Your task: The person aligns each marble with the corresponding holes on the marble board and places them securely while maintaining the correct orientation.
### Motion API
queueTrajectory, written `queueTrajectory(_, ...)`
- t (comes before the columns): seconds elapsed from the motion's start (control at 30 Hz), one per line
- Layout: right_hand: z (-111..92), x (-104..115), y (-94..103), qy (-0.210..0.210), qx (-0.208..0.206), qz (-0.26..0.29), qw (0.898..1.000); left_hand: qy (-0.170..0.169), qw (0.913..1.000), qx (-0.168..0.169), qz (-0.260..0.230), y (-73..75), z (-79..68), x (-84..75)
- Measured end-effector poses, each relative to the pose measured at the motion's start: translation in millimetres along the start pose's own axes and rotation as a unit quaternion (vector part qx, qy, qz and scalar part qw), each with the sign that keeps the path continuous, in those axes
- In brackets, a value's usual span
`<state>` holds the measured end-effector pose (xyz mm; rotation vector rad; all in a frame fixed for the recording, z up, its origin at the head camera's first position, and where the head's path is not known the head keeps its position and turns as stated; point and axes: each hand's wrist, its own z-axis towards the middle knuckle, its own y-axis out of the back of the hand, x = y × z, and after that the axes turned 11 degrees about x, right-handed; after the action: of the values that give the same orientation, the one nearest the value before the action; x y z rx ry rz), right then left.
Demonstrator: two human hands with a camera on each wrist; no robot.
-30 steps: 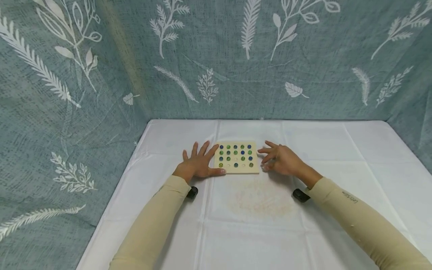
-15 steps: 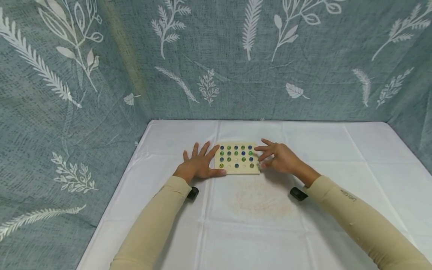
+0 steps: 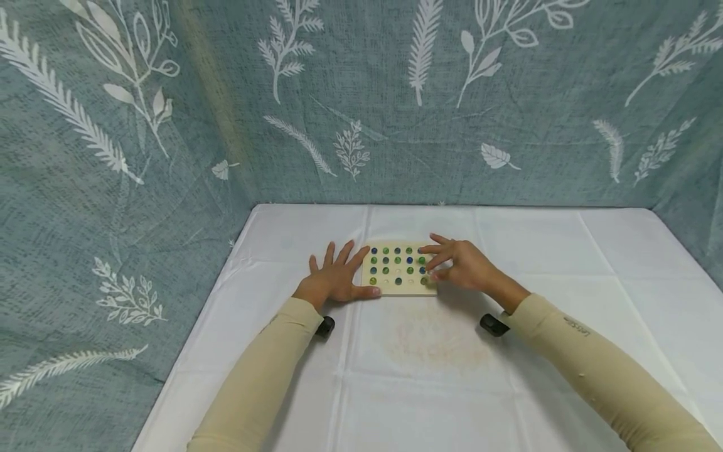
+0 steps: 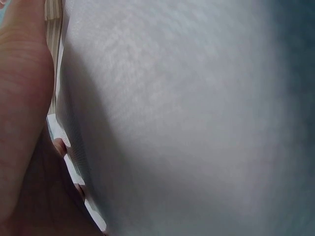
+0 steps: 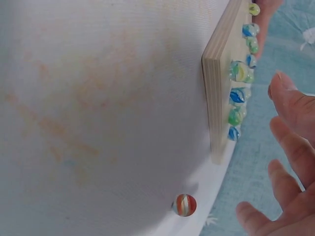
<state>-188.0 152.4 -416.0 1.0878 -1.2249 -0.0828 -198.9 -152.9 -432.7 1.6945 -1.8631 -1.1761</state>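
Observation:
A pale wooden board lies on the table, with rows of blue and green glass marbles in its hollows. A few hollows in the two near rows hold no marble. My left hand is spread at the board's left side, thumb at the near edge and index finger at the far left corner. Over the board's right edge hovers my right hand, fingers apart and loosely bent, with nothing visible between them. In the right wrist view, its fingers stand off from the marbles.
A red-and-white marble lies loose on the white cloth beyond the board in the right wrist view. Faint orange stains mark the cloth in front. A patterned teal curtain closes off the back and left.
My right hand has shifted left, from beside the board to above its right edge, covering part of the right column of marbles. The left hand keeps its place at the board.

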Motion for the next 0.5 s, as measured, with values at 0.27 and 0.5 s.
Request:
queueTrajectory(0.27, 4.7, 3.9, -0.8, 0.004, -0.001, 0.000, 1.000, 0.005, 1.0000, 0.002, -0.001, -0.3, 0.4, 0.3)
queueTrajectory(0.5, 10.6, 7.3, -3.6, 0.005, -0.007, -0.003, 1.000, 0.000, 0.9999, -0.005, 0.010, 0.1, -3.7, -1.9)
